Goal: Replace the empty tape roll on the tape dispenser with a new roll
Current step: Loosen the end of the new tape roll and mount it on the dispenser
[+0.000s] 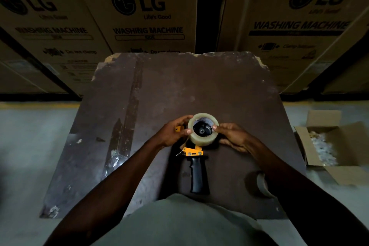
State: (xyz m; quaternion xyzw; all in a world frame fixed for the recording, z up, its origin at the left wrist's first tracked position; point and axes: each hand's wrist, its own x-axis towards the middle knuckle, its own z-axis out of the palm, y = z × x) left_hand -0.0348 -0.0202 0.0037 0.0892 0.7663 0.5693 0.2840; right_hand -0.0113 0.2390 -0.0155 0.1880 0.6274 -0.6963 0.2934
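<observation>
Though seated, roll (203, 128) between hands (201, 136).

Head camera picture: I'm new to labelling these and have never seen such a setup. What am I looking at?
There is no machine here: a person wears one camera on the head, looking down at their own hands. The left hand and right hand grip a clear tape roll sitting on a yellow tape dispenser, which lies on a worn brown board. A bare cardboard core lies beside the right forearm. An open carton stands on the floor, with washing machine boxes behind.
</observation>
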